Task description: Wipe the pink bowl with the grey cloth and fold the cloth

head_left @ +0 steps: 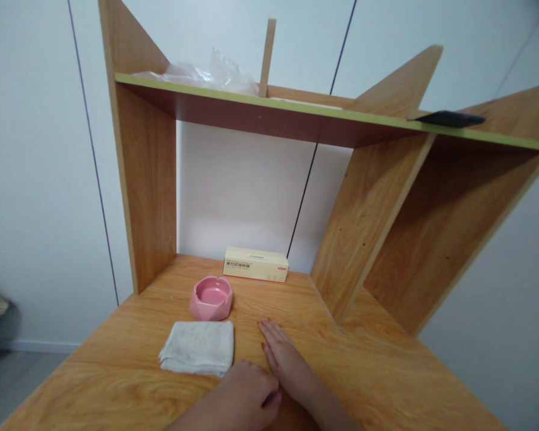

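Note:
My left hand (251, 392) is curled into a loose fist at the front of the desk, beside the near right corner of a folded white cloth (200, 347). Nothing shows sticking out of that fist. Just right of it, my right hand (284, 356) lies flat on the wood with its fingers stretched forward, holding nothing. The two hands are close together, the left partly in front of the right wrist. Behind the cloth stands a pink faceted ashtray (211, 310). Farther back, a cream cling-film box (256, 264) rests near the wall.
A wooden desk (377, 383) carries a shelf unit with an upright divider (368, 221) at the right and a side panel (148, 191) at the left. On the upper shelf (251, 108) are a crumpled clear plastic bag (206, 75) and a dark flat object (451, 118).

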Demonstrator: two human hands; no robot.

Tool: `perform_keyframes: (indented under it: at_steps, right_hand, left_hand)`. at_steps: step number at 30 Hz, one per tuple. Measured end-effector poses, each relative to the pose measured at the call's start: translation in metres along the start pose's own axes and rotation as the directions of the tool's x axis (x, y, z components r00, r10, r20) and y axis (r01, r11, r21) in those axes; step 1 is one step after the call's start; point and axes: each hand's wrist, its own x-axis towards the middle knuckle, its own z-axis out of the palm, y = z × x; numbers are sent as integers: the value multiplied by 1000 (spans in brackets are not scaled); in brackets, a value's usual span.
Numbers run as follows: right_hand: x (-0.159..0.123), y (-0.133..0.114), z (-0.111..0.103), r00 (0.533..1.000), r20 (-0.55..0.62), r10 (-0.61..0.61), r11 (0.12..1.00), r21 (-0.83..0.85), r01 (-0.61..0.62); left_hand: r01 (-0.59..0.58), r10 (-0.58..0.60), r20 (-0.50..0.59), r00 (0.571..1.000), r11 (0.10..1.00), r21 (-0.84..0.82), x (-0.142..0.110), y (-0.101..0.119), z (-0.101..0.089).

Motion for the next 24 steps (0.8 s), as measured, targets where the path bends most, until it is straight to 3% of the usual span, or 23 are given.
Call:
perform_keyframes:
  at_steps: [24]
  right_hand:
    - [0,-2,-3,1000,15,7,1000,11,-7]
  left_hand:
    - [19,-18,11,1000,999,-48,-1,0,0]
